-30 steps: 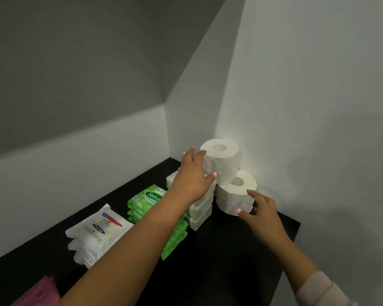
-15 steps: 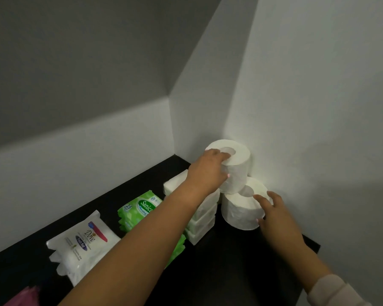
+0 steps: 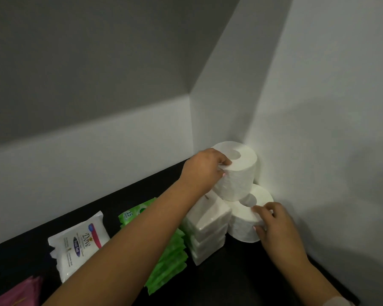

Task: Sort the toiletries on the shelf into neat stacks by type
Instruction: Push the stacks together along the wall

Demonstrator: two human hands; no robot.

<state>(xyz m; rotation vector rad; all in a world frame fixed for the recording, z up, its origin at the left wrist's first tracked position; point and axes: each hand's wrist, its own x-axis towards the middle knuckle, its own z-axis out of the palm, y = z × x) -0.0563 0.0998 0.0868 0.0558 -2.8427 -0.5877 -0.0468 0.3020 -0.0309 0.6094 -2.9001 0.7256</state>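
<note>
- Currently, the left hand [image 3: 205,167] grips the upper toilet roll [image 3: 237,171], fingers curled over its top rim and side; the roll stands upright in the corner where the two walls meet.
- The upper toilet roll rests partly on the stack of white tissue packs [image 3: 206,228] and partly on the lower toilet roll [image 3: 244,219]; what lies behind it cannot be seen.
- The right hand [image 3: 274,224] holds the lower toilet roll, fingertips on its top edge and thumb against its side. This roll stands upright on the black shelf [image 3: 230,281], close to the right wall.
- The stack of white tissue packs stands just left of the lower toilet roll and touches it.
- The green wipes packs [image 3: 166,261] lie stacked to the left of the white stack, partly hidden by the left forearm.
- A white Dove pack [image 3: 80,244] lies further left, on top of another white pack, apart from the green stack.
- A pink item [image 3: 18,293] shows at the lower left edge; its type cannot be determined.
- A light sleeve cuff [image 3: 338,302] is visible on the right wrist.
</note>
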